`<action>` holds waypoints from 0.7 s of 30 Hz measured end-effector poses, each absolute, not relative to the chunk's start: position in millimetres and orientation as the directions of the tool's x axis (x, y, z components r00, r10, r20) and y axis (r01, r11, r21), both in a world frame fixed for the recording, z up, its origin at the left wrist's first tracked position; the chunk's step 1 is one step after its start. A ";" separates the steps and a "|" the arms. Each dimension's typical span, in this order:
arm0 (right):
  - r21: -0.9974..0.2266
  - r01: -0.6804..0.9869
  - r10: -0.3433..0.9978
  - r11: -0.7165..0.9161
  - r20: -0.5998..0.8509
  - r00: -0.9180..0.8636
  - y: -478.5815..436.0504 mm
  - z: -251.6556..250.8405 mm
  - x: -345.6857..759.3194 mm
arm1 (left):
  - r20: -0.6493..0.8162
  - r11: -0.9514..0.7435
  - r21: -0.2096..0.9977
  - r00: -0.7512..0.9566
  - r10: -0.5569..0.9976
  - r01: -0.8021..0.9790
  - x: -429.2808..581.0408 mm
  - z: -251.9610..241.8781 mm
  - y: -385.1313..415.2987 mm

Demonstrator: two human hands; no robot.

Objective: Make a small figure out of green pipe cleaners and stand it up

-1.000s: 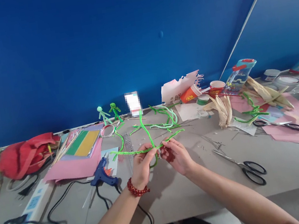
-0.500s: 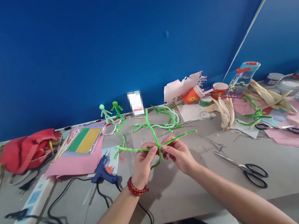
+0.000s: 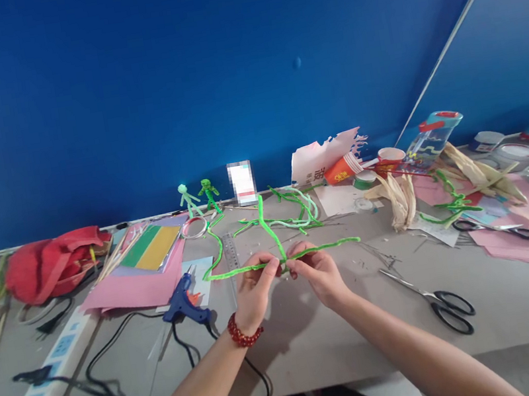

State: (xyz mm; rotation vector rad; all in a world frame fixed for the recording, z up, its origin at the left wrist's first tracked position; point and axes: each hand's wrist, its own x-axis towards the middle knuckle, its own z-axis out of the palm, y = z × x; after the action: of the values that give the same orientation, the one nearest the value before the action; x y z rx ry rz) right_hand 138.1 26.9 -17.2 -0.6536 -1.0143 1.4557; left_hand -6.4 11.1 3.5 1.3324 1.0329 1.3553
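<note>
Over a grey worktable [image 3: 348, 345], a green pipe cleaner shape [image 3: 322, 247] is held by its crossing, pinched between the fingertips of the left hand [image 3: 255, 292] and right hand [image 3: 319, 275], their closeness apparently best for keeping the join steady.

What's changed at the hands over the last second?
The loop of the green pipe cleaner below the hands has tightened upward into the crossing. The left hand and right hand still pinch it; neither let go. The glue gun and scissors stayed put.
</note>
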 end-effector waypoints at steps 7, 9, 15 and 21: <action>-0.879 -0.470 0.973 0.077 0.169 -0.157 27.4 -21.5 139.6 | 0.247 -0.247 0.969 0.059 0.967 -0.005 -7.8 0.4 10.4; -0.873 -0.474 0.977 0.115 0.184 -0.103 28.3 -20.9 141.6 | 0.229 -0.226 0.969 0.024 0.973 -0.097 -7.9 -0.7 12.0; -0.832 -0.554 0.992 0.008 0.076 -0.100 28.9 -16.5 142.8 | 0.099 -0.127 0.885 -0.085 0.991 -0.449 -3.9 0.4 14.5; -0.733 -0.660 0.983 -0.167 -0.075 -0.165 29.0 -11.8 142.2 | -0.040 0.033 0.820 0.002 0.999 -0.571 -0.6 0.2 16.2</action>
State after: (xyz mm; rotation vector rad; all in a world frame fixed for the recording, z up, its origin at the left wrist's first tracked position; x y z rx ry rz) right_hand 142.2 29.0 -11.8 -0.6670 -0.6627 1.6560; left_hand -0.6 16.2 0.2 0.7205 0.7762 1.4171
